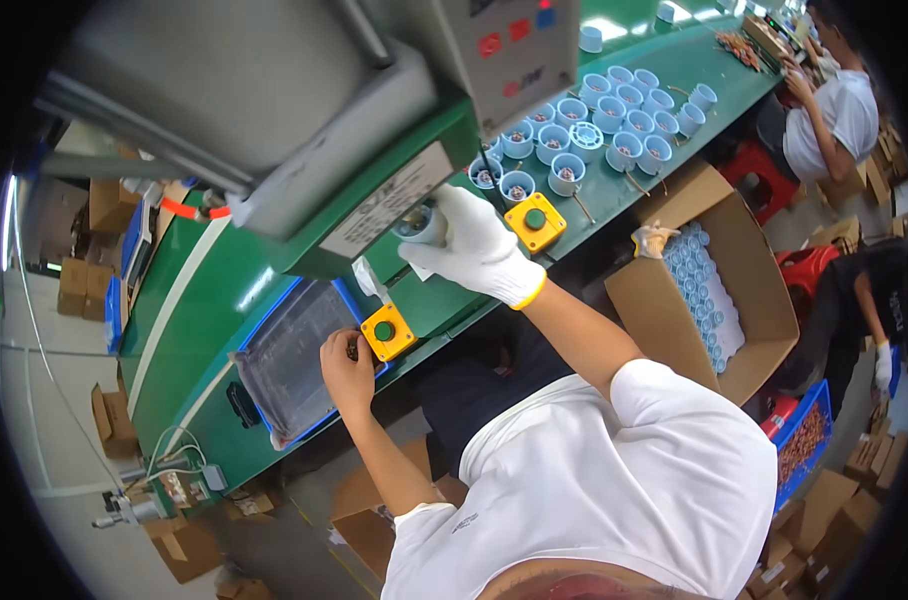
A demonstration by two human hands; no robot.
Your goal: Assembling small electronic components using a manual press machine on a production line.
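My right hand [474,245], in a white glove with a yellow cuff, is closed around a light-blue plastic cup [424,228] at the lower front edge of a green press machine [374,215]. Part of the cup is hidden by the glove and the machine. My bare left hand [349,370] is curled over the near edge of a blue-rimmed tray [264,395], beside a yellow box with a green push button [388,332]. Something small and dark shows between its fingers, too little of it to name. A second yellow button box [535,222] sits right of my gloved hand.
Several light-blue cups with small brownish parts inside [566,174] stand on the green table [704,75] to the right. An open carton [764,340] of blue cups stands below it. A blue crate [806,445] holds copper-coloured pieces. Two other people [839,120] are at the right.
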